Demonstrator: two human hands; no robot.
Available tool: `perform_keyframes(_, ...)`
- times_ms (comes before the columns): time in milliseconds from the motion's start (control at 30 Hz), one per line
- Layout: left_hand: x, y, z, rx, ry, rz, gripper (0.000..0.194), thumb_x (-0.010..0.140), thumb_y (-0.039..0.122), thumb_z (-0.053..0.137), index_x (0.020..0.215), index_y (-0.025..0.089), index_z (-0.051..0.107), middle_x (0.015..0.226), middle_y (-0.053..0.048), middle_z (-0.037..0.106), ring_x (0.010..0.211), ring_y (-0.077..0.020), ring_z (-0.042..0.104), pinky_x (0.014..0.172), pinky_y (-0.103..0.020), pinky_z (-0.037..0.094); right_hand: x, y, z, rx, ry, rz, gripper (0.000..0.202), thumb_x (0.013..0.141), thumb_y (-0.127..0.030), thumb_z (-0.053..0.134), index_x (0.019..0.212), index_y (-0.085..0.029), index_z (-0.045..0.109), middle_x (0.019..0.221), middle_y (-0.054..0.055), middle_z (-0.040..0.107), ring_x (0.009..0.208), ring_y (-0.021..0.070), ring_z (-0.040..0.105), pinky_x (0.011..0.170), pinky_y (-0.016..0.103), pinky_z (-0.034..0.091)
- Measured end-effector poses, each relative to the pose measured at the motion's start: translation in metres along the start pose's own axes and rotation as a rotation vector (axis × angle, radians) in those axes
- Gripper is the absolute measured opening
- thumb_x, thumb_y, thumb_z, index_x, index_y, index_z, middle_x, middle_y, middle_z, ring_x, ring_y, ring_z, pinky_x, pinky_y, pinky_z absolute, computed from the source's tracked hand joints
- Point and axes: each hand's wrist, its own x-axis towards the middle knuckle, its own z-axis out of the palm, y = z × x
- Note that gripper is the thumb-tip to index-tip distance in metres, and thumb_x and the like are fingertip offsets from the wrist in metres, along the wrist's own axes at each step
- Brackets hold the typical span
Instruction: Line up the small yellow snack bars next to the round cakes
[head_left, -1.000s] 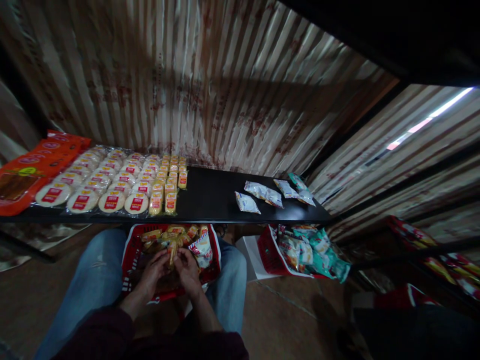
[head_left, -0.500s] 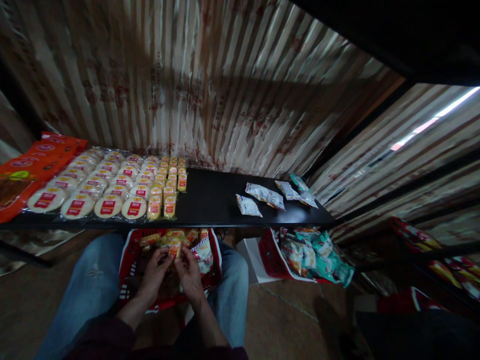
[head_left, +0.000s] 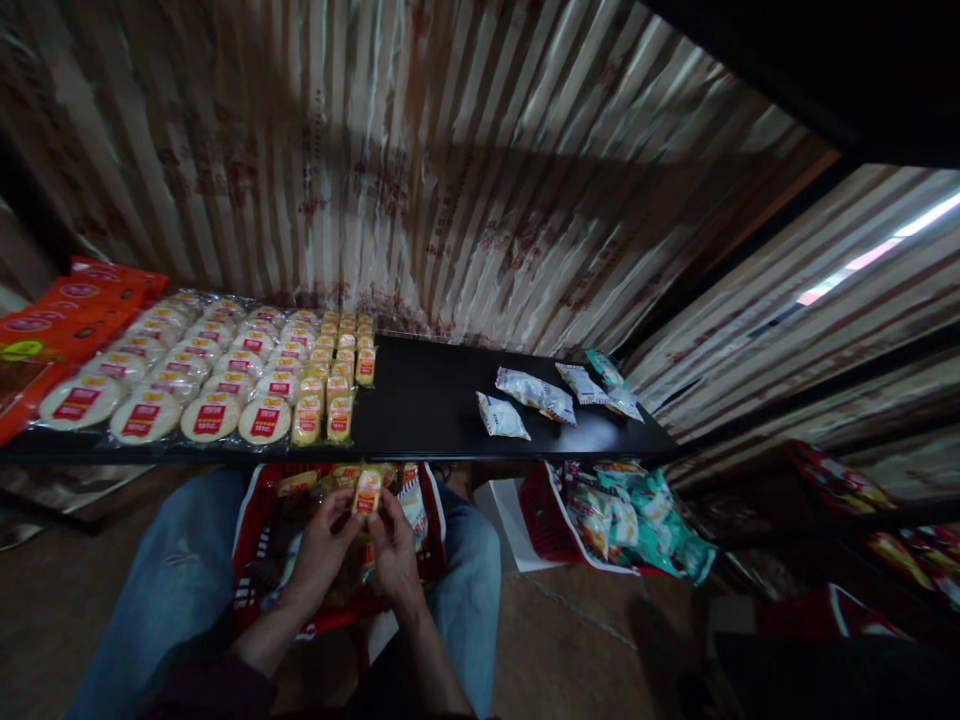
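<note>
Between my fingertips I hold a small yellow wrapped snack cake (head_left: 367, 492) with a red and white label. My left hand (head_left: 324, 540) pinches its left side, and my right hand (head_left: 394, 548) pinches its right side. Both are above a red basket (head_left: 251, 520) between my knees, which holds more yellow packets and a white striped bag (head_left: 414, 505). On the black shelf (head_left: 427, 400) ahead, similar yellow packets (head_left: 340, 415) stand in columns. To their left lie rows of round white wrapped crackers (head_left: 212, 415) with red labels.
Orange bags (head_left: 75, 310) lie at the shelf's left end. Several white packets (head_left: 534, 393) and a green one (head_left: 604, 368) lie toward its right end. A second red basket (head_left: 536, 505) of snack bags stands below, beside a white box (head_left: 504, 520).
Both hands have risen slightly and moved a little right with the snack cake, which now shows more of its label. The view has shifted slightly.
</note>
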Motion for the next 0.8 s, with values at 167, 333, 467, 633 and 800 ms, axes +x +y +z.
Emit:
perform_keyframes(167,0.004,0.008,0.005,-0.021,-0.024,0.037,0.036,0.061,0.035,0.07,0.092,0.019,0.062,0.1,-0.008,0.068,0.095,-0.0224,0.063,0.09,-0.034,0.046,0.007,-0.015,-0.001,-0.008,-0.04,-0.02,0.043,0.083,-0.04,0.056,0.123,-0.023,0.057,0.122,0.006,0.062,0.115,0.0224,0.055,0.103,0.039,0.04)
perform_keyframes(333,0.008,0.013,0.012,-0.031,-0.028,0.058,0.036,0.063,0.036,0.069,0.094,0.019,0.062,0.105,-0.009,0.068,0.099,-0.0227,0.062,0.093,-0.035,0.044,0.014,-0.022,-0.005,-0.058,-0.022,-0.052,0.043,0.084,-0.041,0.054,0.123,-0.023,0.057,0.124,0.005,0.06,0.116,0.0223,0.053,0.103,0.037,0.039)
perform_keyframes(467,0.012,0.022,0.017,-0.046,-0.046,0.057,0.036,0.065,0.036,0.066,0.097,0.018,0.062,0.104,-0.009,0.068,0.099,-0.0225,0.062,0.091,-0.035,0.045,0.023,-0.027,-0.011,-0.097,-0.029,-0.061,0.041,0.085,-0.039,0.053,0.122,-0.022,0.057,0.124,0.006,0.06,0.116,0.0221,0.054,0.102,0.036,0.04)
perform_keyframes(633,0.018,0.034,0.023,-0.029,-0.039,0.06,0.03,0.067,0.031,0.064,0.095,0.019,0.062,0.102,-0.008,0.068,0.099,-0.0214,0.062,0.091,-0.033,0.045,0.037,-0.033,-0.011,-0.073,-0.023,-0.09,0.043,0.085,-0.037,0.053,0.125,-0.023,0.054,0.123,0.004,0.061,0.114,0.0209,0.055,0.101,0.034,0.041)
perform_keyframes(800,0.024,0.038,0.027,-0.028,-0.016,0.087,0.028,0.068,0.029,0.063,0.094,0.019,0.061,0.102,-0.008,0.068,0.097,-0.0211,0.062,0.091,-0.035,0.045,0.046,-0.036,-0.008,-0.054,-0.015,-0.086,0.04,0.085,-0.035,0.052,0.124,-0.023,0.055,0.119,0.003,0.063,0.11,0.0199,0.057,0.099,0.033,0.042)
